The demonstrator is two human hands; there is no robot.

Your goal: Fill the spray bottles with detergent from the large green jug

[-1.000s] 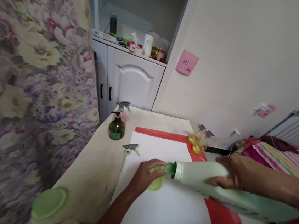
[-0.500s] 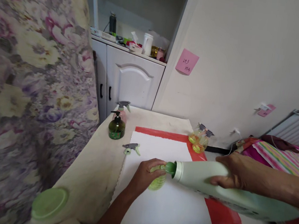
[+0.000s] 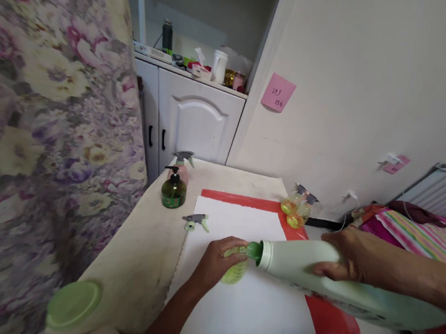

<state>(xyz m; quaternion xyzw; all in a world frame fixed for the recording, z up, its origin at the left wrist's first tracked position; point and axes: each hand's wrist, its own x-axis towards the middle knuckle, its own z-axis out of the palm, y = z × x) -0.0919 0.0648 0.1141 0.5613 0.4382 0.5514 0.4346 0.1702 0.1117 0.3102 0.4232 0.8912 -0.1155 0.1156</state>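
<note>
My left hand point(image 3: 219, 259) is closed around the neck of a small clear spray bottle point(image 3: 234, 273) with yellow-green liquid in it, standing on a white sheet point(image 3: 248, 310). Gripped by my right hand point(image 3: 351, 257) is a big pale green jug point(image 3: 297, 257), tipped almost level. Its green spout point(image 3: 254, 250) meets the mouth of the small bottle; whether liquid is flowing I cannot make out. A grey and green trigger spray head point(image 3: 197, 220) lies loose at the sheet's left edge.
A dark green pump bottle point(image 3: 173, 192) and a pink spray bottle point(image 3: 183, 171) stand at the table's back left. Two spray bottles with yellow liquid point(image 3: 295, 217) stand at the back right. A round green lid point(image 3: 74, 303) is at the near left; a floral curtain point(image 3: 51, 133) hangs beside the table.
</note>
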